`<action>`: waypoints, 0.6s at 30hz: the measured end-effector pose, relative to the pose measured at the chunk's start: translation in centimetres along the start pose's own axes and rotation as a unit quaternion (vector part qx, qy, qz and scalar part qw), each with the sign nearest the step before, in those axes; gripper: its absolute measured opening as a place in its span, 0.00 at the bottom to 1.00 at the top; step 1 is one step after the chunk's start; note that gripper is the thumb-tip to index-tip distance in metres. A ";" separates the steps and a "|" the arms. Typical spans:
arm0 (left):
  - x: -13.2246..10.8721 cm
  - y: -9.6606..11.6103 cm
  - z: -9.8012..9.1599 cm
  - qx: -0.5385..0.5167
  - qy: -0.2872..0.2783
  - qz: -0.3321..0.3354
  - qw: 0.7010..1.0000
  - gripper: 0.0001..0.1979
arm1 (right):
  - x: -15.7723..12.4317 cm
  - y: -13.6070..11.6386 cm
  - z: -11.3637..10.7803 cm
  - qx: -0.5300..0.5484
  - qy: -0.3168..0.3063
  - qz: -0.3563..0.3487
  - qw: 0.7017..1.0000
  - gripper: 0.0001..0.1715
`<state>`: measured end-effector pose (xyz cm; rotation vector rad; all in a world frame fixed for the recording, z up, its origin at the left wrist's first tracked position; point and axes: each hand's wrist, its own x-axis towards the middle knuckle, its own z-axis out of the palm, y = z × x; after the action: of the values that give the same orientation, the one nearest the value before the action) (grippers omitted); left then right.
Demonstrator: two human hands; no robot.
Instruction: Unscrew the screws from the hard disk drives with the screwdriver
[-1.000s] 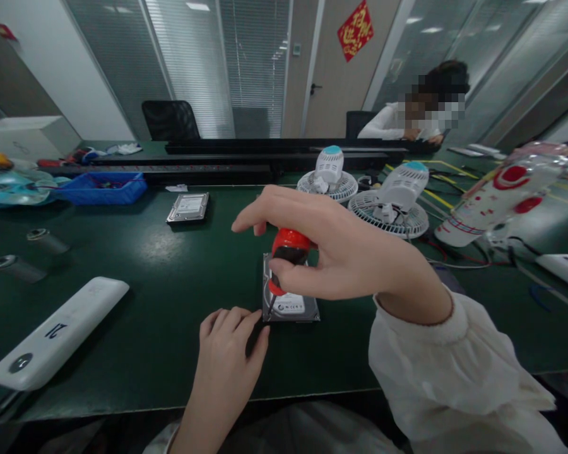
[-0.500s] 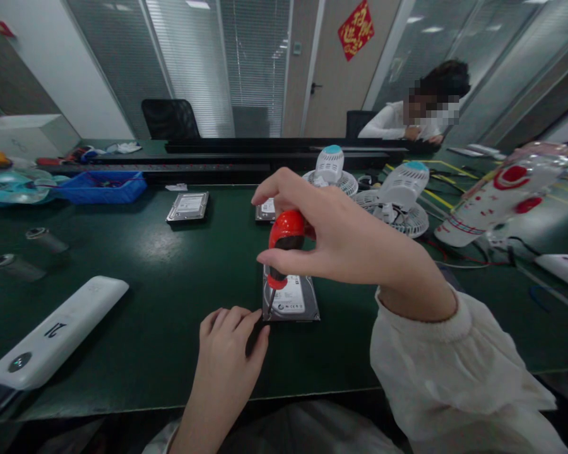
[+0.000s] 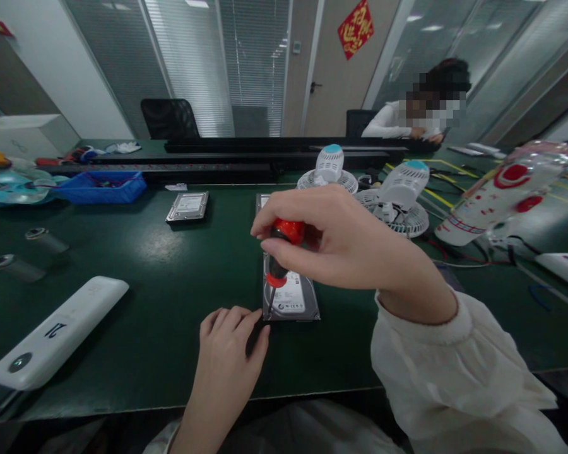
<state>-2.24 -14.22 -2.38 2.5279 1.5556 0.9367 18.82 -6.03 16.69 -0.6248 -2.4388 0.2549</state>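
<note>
My right hand (image 3: 312,236) is closed around the red and black handle of a screwdriver (image 3: 278,268). The screwdriver leans slightly, its thin shaft reaching down to the near left corner of a hard drive (image 3: 293,296). That drive lies flat on the green table, with a white label facing up; my right hand covers its far part. At the same near left corner, my left hand (image 3: 230,343) rests on the table, thumb and index finger pinching the drive's edge. Behind my right hand a second hard drive (image 3: 261,200) is mostly hidden.
Another hard drive (image 3: 188,207) lies farther left, near a blue tray (image 3: 101,189). A white power bank (image 3: 59,334) and two metal cylinders (image 3: 16,267) are on the left. White fans (image 3: 400,195) and a patterned bottle (image 3: 497,192) stand right. A person (image 3: 421,107) sits across the table.
My right hand's fingers have closed in and turned on the screwdriver handle, covering more of it. My left hand and the hard drive have stayed in place.
</note>
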 end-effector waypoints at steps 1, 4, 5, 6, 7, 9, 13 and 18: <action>0.0 0.0 0.0 0.000 -0.002 -0.001 1.000 0.09 | 0.0 -0.1 -0.1 0.001 -0.002 -0.008 1.000 0.09; 0.1 0.0 0.0 -0.004 -0.002 -0.006 1.000 0.09 | -0.2 -0.1 -0.3 0.010 -0.017 -0.028 0.999 0.14; 0.1 0.1 -0.1 -0.006 -0.001 -0.005 1.000 0.09 | -0.2 -0.1 -0.3 0.012 -0.021 -0.030 0.999 0.12; 0.2 0.2 -0.1 -0.007 0.000 -0.006 1.000 0.09 | -0.1 -0.1 -0.2 0.009 -0.022 -0.029 0.999 0.10; 0.2 0.2 -0.1 -0.007 0.002 -0.008 1.000 0.09 | -0.1 -0.1 -0.2 0.004 -0.020 -0.024 0.999 0.10; 0.3 0.3 -0.1 -0.007 0.004 -0.010 1.000 0.09 | -0.1 -0.1 -0.1 -0.014 -0.015 -0.011 1.000 0.10; 0.2 0.4 -0.1 -0.008 0.011 -0.007 1.000 0.08 | -0.3 -0.4 -0.2 -0.029 -0.019 0.002 0.999 0.15; 0.2 0.4 -0.1 -0.006 0.018 -0.004 1.000 0.09 | -0.5 -0.7 -0.4 -0.023 -0.028 -0.010 0.999 0.18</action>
<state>-1.90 -14.27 -2.10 2.5095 1.5630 0.9923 19.18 -6.88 16.99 -0.6206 -2.5102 0.2107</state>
